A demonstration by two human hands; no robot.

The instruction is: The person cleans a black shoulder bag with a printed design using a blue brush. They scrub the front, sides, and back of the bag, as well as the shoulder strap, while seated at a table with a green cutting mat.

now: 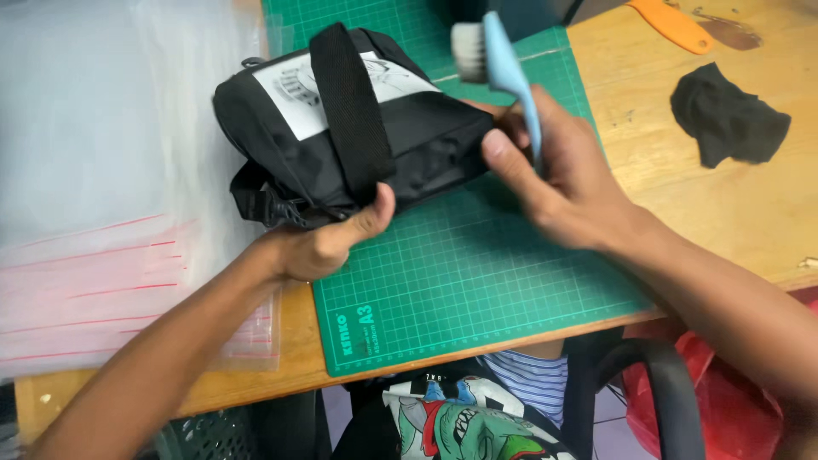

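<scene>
Plastic bags with red strips lie stacked at far left; just right of them our left hand pinches the near edge of the black pouch, thumb pressed up onto its wide webbing strap, fingers tucked underneath and out of sight. We note the pouch rests on the green cutting mat, its long axis running left to right, slightly tilted, its right end touching our right hand. That hand is wrapped around the handle of a light blue brush, bristles facing left, just above the pouch's far right corner; a black cloth lies well apart on the wooden table.
</scene>
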